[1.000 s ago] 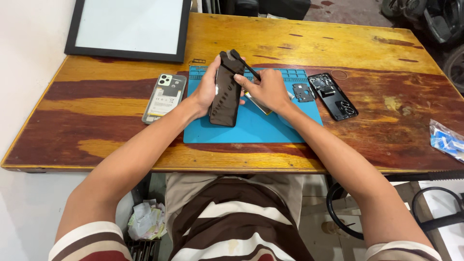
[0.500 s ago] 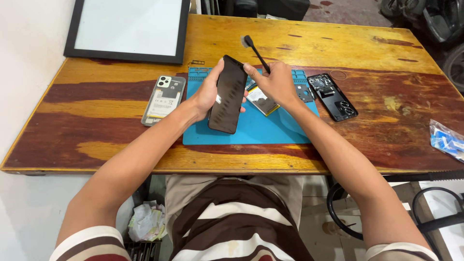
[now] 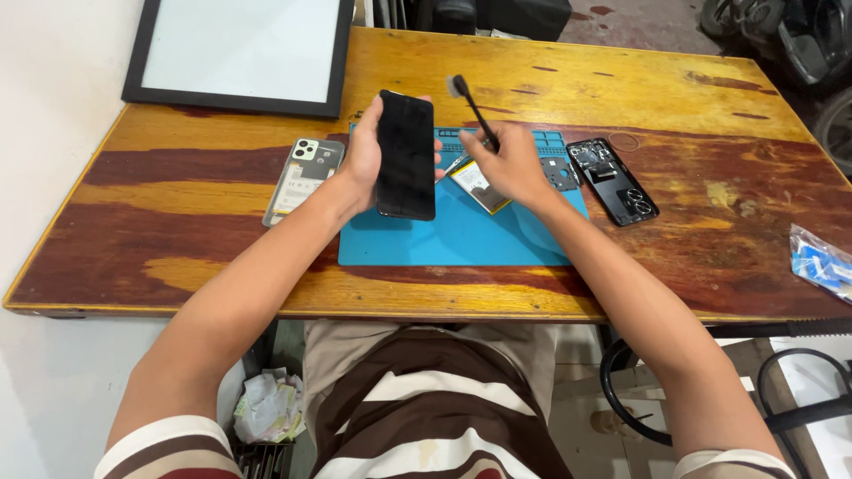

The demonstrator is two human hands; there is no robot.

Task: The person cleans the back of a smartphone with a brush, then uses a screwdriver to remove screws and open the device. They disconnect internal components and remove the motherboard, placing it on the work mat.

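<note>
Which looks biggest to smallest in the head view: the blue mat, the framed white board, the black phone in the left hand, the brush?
1. Framed white board and blue mat: look alike, unranked.
2. Black phone, raised toward the camera in the left hand, so its size is flattered.
3. Brush in the right hand.

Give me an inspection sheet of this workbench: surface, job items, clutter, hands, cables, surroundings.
Surface: worn wooden table with a blue work mat.
Job's things: black phone held upright; small brush raised.
Clutter: phone back cover, opened phone body, flat battery, small black part, plastic packet.
Grippers: left hand grips the phone; right hand holds the brush.
Cables: black cable on the floor at right.
Surroundings: framed white board; crumpled paper below.
</note>
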